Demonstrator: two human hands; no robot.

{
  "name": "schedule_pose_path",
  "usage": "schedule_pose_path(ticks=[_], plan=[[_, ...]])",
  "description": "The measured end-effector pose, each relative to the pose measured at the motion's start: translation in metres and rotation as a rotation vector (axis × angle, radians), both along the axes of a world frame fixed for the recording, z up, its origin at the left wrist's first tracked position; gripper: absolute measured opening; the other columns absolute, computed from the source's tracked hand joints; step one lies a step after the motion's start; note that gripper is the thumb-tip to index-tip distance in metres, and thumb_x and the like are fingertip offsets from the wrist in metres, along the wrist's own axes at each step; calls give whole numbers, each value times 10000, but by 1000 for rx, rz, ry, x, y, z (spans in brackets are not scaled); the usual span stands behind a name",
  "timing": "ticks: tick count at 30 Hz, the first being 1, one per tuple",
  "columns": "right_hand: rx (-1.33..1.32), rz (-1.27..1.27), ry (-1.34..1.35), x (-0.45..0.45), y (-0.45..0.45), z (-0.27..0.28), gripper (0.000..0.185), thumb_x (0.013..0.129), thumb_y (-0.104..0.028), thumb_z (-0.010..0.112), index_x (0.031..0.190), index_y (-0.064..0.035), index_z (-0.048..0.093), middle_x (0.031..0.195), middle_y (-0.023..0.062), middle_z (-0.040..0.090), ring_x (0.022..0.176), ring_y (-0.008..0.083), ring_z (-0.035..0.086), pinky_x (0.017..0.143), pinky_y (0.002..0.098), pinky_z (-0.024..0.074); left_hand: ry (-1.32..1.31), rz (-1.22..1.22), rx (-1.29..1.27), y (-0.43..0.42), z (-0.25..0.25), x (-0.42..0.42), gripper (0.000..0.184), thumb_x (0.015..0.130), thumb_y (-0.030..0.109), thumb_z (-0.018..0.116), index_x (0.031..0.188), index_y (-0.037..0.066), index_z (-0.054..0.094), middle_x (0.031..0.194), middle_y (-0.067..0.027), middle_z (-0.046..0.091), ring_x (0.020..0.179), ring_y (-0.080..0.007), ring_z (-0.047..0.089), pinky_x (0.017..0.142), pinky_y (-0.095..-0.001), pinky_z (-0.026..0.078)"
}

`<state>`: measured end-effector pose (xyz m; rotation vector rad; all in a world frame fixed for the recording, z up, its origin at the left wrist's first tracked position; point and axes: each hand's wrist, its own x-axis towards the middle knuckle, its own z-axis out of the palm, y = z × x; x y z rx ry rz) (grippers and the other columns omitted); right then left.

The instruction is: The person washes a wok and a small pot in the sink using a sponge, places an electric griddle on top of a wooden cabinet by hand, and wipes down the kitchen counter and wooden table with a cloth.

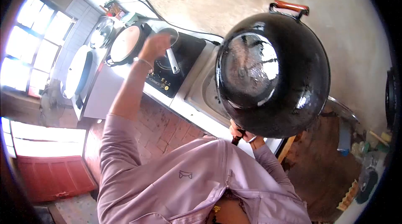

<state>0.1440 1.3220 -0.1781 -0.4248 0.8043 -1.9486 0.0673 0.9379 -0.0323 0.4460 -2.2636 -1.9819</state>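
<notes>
My right hand point(237, 129) is closed around the near handle of a large black wok point(293, 73). The wok is raised and tilted beside the sink point(208, 91), its wet, shiny underside facing me. A red-brown handle point(292, 5) sticks up from its far side. To the left, my blurred left hand point(155, 46) is over the black induction cooktop point(190, 50). Right beside it is a small round utensil with a pale handle point(172, 61); whether my fingers grip it cannot be made out.
Left of the cooktop stand a wide pot point(125, 43), a glass lid point(101, 34) and a white oval basin point(78, 72). A black cable point(155, 11) runs along the wall. Bottles point(360, 148) and other items stand at the right beside a brown board point(322, 165).
</notes>
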Motion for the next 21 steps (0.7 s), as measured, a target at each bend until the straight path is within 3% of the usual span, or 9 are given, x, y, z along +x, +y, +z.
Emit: schedule_pose_path(ticks=[1, 2, 3, 6, 9, 11, 16, 18, 21], plan=[[71, -7, 15, 2, 0, 7, 395, 838, -395, 373, 545, -142, 288, 393, -3, 275, 394, 134, 298, 486, 244, 289, -39, 86, 197, -23, -34, 14, 231, 743, 91, 531, 963, 27, 560, 686, -21, 525, 583, -114, 510, 425, -237, 395], [143, -18, 31, 4, 0, 12, 392, 837, -387, 373, 541, -139, 305, 398, -4, 282, 393, 133, 300, 480, 244, 291, -209, 103, -141, -48, -75, 22, 311, 739, 160, 555, 1019, 25, 535, 845, -75, 584, 655, -161, 546, 505, -239, 441], [181, -17, 26, 5, -1, 17, 391, 834, -386, 374, 536, -143, 300, 398, -4, 275, 391, 134, 299, 479, 245, 291, -177, 233, -36, -62, -118, 26, 284, 748, 183, 557, 974, 13, 553, 816, -67, 579, 649, -166, 545, 491, -256, 435], [264, -69, 46, 9, -6, 35, 409, 822, -405, 366, 518, -146, 277, 401, -9, 246, 385, 135, 287, 470, 249, 279, -439, 557, -406, -57, -180, 3, 501, 748, 245, 622, 1137, 12, 409, 841, -111, 531, 557, -180, 478, 449, -295, 373], [299, -83, -5, 18, -6, 22, 431, 828, -440, 311, 515, -146, 266, 401, -8, 239, 386, 131, 258, 462, 244, 262, -397, 577, -33, -32, -174, -9, 453, 756, 234, 621, 1082, -4, 414, 802, -111, 524, 488, -177, 466, 418, -290, 380], [307, -135, -48, 24, -11, 21, 439, 830, -449, 312, 510, -150, 275, 386, -11, 222, 386, 130, 261, 455, 240, 253, -235, 678, 450, -26, -168, -16, 328, 753, 219, 626, 929, -21, 488, 728, -122, 541, 517, -185, 544, 369, -309, 390], [363, -223, -96, 34, -37, 39, 441, 830, -451, 325, 510, -150, 283, 376, -13, 206, 356, 130, 243, 432, 245, 242, -145, 420, 685, -52, -190, -12, 185, 762, 166, 596, 801, 34, 473, 609, -60, 476, 454, -161, 487, 369, -315, 412], [229, -282, -69, 37, -48, 32, 443, 831, -447, 334, 508, -149, 276, 379, -13, 209, 328, 130, 226, 419, 250, 233, -66, 175, 463, -57, -190, 5, 135, 747, 120, 576, 789, 43, 473, 587, -42, 458, 437, -155, 477, 373, -306, 419], [201, -342, -75, 41, -66, 39, 443, 831, -440, 341, 507, -147, 271, 396, -17, 214, 316, 129, 227, 418, 254, 237, -89, 78, 363, -50, -179, 34, 189, 747, 82, 532, 915, 40, 455, 596, -42, 463, 439, -135, 483, 370, -267, 406]])
